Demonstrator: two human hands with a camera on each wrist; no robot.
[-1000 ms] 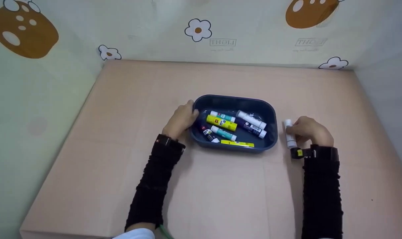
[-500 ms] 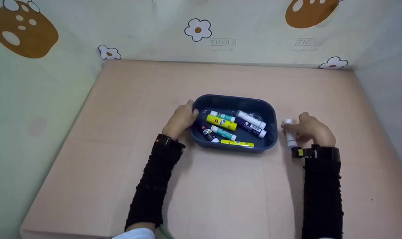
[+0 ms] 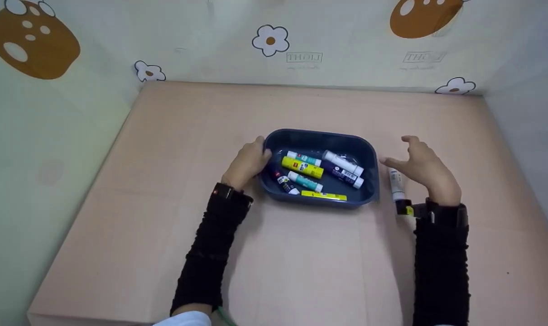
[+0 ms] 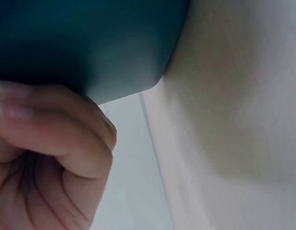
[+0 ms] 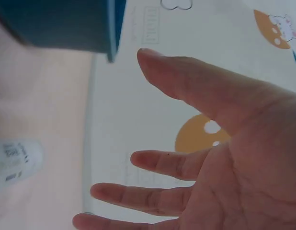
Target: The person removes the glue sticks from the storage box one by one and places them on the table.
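A dark blue plastic bin [image 3: 310, 141] stands on the table, holding several glue sticks: yellow [image 3: 302, 167], teal [image 3: 305, 181], white [image 3: 343, 163] and navy [image 3: 342, 174]. My left hand [image 3: 246, 164] grips the bin's left rim, thumb inside; in the left wrist view its curled fingers [image 4: 66, 134] are against the bin's outer wall. Right of the bin a white glue stick [image 3: 396, 183] lies on the table, partly hidden by the right wrist camera. Above it my right hand [image 3: 428, 170] is spread and holds nothing; the right wrist view shows the thumb near the bin's rim [image 5: 111, 33].
The table [image 3: 165, 217] has a pinkish-beige cover. Pale walls [image 3: 346, 27] with flower and fruit prints stand at its back and sides. A green cable [image 3: 225, 317] shows by the left sleeve at the front edge.
My right hand has let go of the white glue stick, spread its fingers and lifted up and away from it. The glue stick stays on the table. Left hand and bin have not moved.
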